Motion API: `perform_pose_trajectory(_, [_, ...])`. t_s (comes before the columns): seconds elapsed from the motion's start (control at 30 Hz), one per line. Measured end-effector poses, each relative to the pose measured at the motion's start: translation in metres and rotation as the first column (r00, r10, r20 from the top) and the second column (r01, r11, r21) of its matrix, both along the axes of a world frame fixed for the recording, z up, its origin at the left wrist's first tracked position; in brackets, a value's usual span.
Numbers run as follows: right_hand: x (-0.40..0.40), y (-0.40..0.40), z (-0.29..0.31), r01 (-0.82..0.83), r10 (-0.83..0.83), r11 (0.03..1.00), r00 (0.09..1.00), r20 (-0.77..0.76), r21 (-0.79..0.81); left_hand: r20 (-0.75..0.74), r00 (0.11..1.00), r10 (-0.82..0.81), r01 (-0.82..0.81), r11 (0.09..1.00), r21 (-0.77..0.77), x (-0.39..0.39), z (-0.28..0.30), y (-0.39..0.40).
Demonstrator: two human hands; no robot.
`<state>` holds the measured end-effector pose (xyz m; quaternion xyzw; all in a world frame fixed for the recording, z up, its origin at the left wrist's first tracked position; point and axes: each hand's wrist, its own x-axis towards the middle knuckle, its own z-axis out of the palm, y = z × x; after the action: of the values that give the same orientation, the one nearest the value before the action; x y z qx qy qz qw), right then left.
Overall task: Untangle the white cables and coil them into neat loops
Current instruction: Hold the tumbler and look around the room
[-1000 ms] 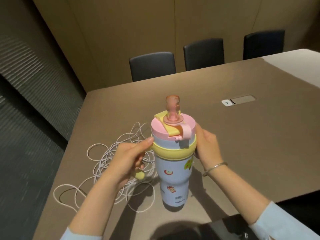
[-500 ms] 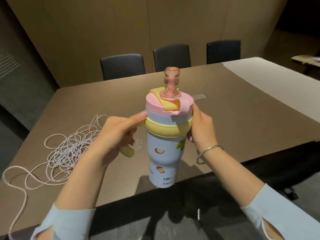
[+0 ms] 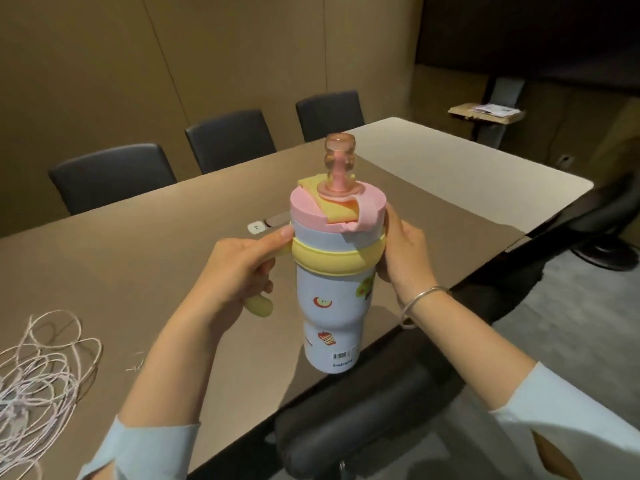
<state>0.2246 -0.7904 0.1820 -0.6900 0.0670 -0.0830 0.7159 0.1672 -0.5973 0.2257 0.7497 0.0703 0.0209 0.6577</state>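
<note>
A tangled heap of white cables (image 3: 38, 379) lies on the brown table (image 3: 156, 271) at the lower left, apart from both hands. I hold a tall pale blue tumbler (image 3: 332, 292) with a pink lid, yellow band and pink straw, upright, its base near the table's front edge. My left hand (image 3: 239, 271) grips its yellow side handle, thumb along the top. My right hand (image 3: 401, 254) curls round the tumbler's right side at the yellow band, a silver bangle on the wrist.
Three dark chairs (image 3: 228, 136) line the table's far side. A white socket plate (image 3: 258, 226) is set in the tabletop behind the tumbler. A dark chair back (image 3: 367, 420) sits below the table's front edge. A small stand with papers (image 3: 485, 112) is at the far right.
The view has swung right, so the cables now sit at the far lower left. The tumbler, held in both hands, has shifted right towards the table's front edge.
</note>
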Motion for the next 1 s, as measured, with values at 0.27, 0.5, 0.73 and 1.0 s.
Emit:
perform_pose_trajectory(0.27, [0.078,-0.113,0.014,0.162,-0.162,0.984,0.987,-0.004,-0.071,-0.003,0.979,-0.202,0.202,0.979,-0.027,0.11,0.005,-0.101])
perform_pose_trajectory(0.5, [0.129,-0.203,0.011,0.217,-0.217,0.974,0.976,0.01,-0.063,-0.009,0.973,-0.229,0.229,0.973,-0.028,0.17,0.002,-0.189])
perform_pose_trajectory(0.73, [0.192,-0.311,0.001,0.149,-0.152,0.984,0.988,-0.023,-0.1,0.004,0.986,-0.168,0.168,0.985,-0.038,0.217,-0.013,-0.3])
perform_pose_trajectory(1.0, [0.248,-0.458,0.014,0.056,-0.057,0.993,0.998,0.0,-0.106,0.016,0.998,-0.064,0.065,0.994,-0.086,0.264,-0.01,-0.451])
